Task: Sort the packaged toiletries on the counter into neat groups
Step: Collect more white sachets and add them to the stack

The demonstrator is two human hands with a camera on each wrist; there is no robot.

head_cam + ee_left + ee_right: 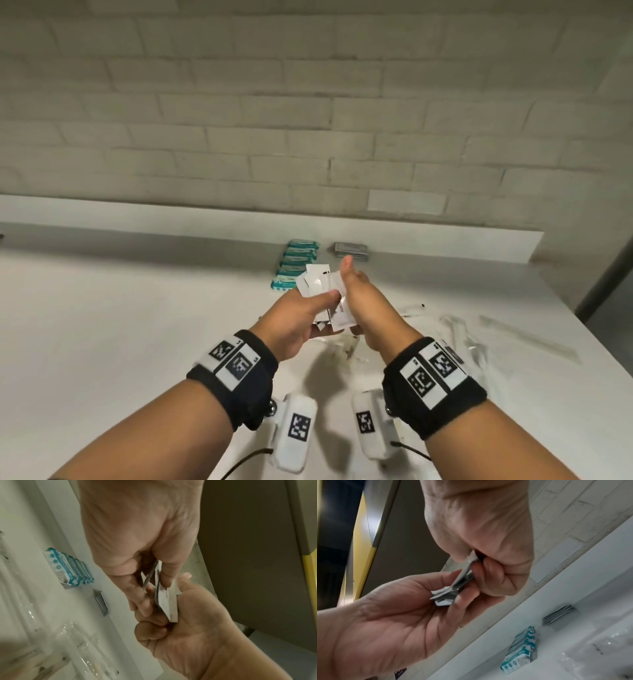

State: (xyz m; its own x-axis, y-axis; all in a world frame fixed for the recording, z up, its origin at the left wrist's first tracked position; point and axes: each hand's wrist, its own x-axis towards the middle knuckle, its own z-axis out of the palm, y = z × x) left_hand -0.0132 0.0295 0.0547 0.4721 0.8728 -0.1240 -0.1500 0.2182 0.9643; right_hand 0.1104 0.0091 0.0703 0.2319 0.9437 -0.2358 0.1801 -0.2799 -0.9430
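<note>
A bundle of several white sachets [317, 284] is held above the white counter [137, 325], fanned out at the top. My left hand [305, 308] pinches the bundle, thumb on top and fingers beneath. My right hand [358, 298] curls its fingers round the right side of the bundle, thumb raised. The left wrist view shows the white sachets [164, 599] edge-on between both hands. The right wrist view shows the white sachets [453, 586] the same way. A row of teal packets [296, 265] lies by the back ledge, with a stack of grey sachets [351, 251] to its right.
Several clear plastic-wrapped items [459, 337] lie scattered on the counter to the right and below my hands. A raised white ledge [205, 219] and a tiled wall [308, 120] close off the back. The counter ends at the right edge [565, 301].
</note>
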